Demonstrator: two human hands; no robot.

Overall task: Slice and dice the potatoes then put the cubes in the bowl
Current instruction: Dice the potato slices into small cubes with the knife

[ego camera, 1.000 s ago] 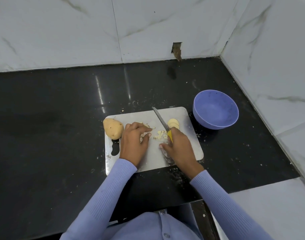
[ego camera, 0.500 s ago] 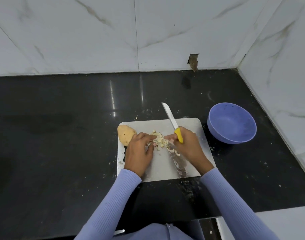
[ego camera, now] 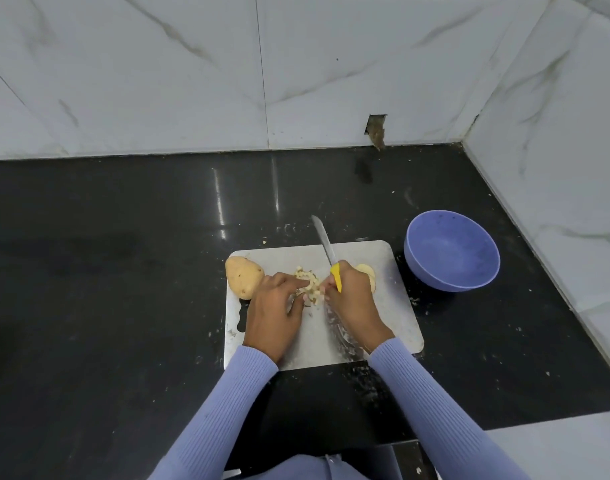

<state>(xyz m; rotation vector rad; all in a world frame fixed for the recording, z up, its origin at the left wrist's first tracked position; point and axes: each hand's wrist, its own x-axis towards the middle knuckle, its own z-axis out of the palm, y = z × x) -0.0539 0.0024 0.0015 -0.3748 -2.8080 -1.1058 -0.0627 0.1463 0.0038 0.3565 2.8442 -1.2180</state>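
Observation:
A steel cutting board (ego camera: 397, 313) lies on the black counter. A small heap of potato cubes (ego camera: 310, 284) sits on it between my two hands. My left hand (ego camera: 274, 311) cups the heap from the left with curled fingers. My right hand (ego camera: 354, 301) grips the yellow handle of a knife (ego camera: 326, 249), blade pointing away, and its fingers press the heap from the right. A whole potato (ego camera: 244, 277) lies at the board's left edge. Potato slices (ego camera: 369, 271) show just behind my right hand. The blue bowl (ego camera: 450, 251) stands to the right of the board, holding nothing.
Marble walls (ego camera: 296, 71) close off the back and the right side (ego camera: 556, 150), forming a corner behind the bowl. Potato scraps speckle the black counter (ego camera: 123, 271) around the board. A white ledge (ego camera: 556, 452) borders the counter at the front right.
Both hands have drawn the scattered cubes together into one heap in the board's middle. The knife blade has swung to point away from me. The view shifted, so everything sits lower in frame.

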